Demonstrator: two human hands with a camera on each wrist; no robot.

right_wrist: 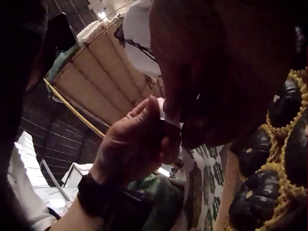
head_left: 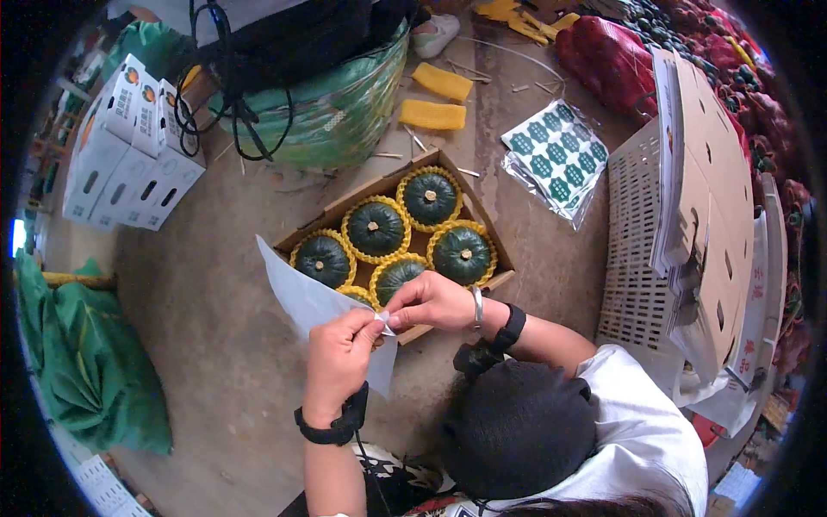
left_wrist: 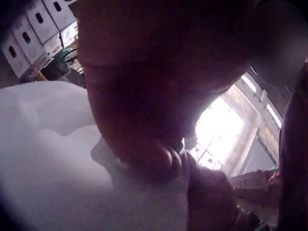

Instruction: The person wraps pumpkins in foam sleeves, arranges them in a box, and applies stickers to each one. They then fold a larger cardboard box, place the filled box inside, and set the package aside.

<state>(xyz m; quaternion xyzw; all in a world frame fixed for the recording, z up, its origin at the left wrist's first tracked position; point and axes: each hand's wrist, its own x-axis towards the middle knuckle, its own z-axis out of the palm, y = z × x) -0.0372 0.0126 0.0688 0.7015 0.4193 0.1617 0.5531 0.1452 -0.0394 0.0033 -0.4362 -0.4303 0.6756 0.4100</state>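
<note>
My left hand pinches the edge of a thin, pale sticker sheet between thumb and forefinger. My right hand meets it there, its thumb and forefinger pinching a small white bit at the same edge. Green printed labels show on the sheet in the right wrist view; its pale back fills much of the left wrist view. Beneath the hands is a cardboard box of dark green pumpkins, each in a yellow foam net. The sheet and right hand cover the box's near side.
More green-labelled sticker sheets lie on the floor beyond the box. Two yellow foam nets are near a green sack. At the right stands a white crate with flattened cardboard; white cartons are at the left.
</note>
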